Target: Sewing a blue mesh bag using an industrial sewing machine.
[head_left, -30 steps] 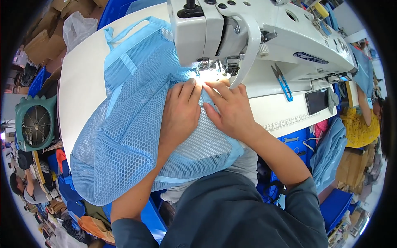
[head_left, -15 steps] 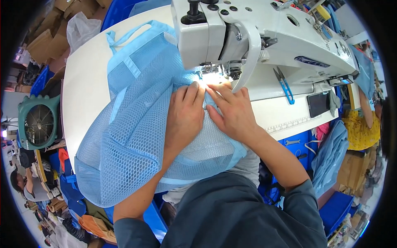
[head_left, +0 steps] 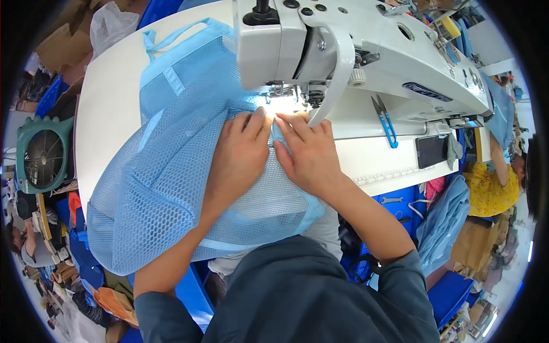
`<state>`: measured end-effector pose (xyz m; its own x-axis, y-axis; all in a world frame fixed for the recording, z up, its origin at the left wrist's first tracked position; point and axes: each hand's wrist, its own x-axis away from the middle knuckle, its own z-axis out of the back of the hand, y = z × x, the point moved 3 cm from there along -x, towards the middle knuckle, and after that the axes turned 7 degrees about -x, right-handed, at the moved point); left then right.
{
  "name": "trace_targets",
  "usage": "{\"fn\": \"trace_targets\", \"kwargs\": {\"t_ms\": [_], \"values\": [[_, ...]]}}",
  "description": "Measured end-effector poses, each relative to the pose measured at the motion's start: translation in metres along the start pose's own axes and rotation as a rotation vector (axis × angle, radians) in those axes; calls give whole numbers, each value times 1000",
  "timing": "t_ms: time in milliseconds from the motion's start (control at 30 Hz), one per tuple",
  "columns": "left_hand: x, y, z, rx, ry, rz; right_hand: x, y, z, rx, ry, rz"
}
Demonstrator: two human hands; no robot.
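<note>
A pale-blue honeycomb mesh bag [head_left: 148, 217] with fabric straps spreads over the white sewing table [head_left: 100, 126], beneath the head of a white sewing machine [head_left: 263, 54]. My left hand [head_left: 240, 154] lies on the mesh just left of the lit presser foot, fingers extended and bent a little at their tips. My right hand [head_left: 306, 157] rests beside it, fingers spread on the cloth, fingertips close to the foot. Both hands press the fabric there; exactly what lies under the fingertips is too bright to make out.
Blue snips [head_left: 386, 121], a dark phone [head_left: 432, 152] and a ruler [head_left: 389, 174] are on the table's right. A green fan [head_left: 43, 154] stands left. Blue bins [head_left: 449, 300], cardboard and cloth piles surround me. Co-workers sit at left [head_left: 31, 240] and right [head_left: 492, 188].
The whole view has shifted slightly. My hands stay at the presser foot in nearly the same pose, with the mesh bag lying much as before.
</note>
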<state>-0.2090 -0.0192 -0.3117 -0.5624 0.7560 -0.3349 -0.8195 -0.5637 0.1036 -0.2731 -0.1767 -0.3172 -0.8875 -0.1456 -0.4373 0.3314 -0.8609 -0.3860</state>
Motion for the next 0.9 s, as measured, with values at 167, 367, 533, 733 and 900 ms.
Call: {"fn": "trace_targets", "kwargs": {"t_ms": [167,367,533,733,900], "values": [[0,1,-4,-15,-11,-4,0,0,1,19,-3,2],[-3,-1,-1,-33,-13,-5,-4,1,1,25,-15,-8],[-7,-3,0,22,-5,-14,-5,3,2,25,-2,-7],[-8,-9,-5,25,0,6,-7,4,-5,44,-3,-23],[-9,-12,-2,26,49,-57,-8,5,-1,58,7,-14]]}}
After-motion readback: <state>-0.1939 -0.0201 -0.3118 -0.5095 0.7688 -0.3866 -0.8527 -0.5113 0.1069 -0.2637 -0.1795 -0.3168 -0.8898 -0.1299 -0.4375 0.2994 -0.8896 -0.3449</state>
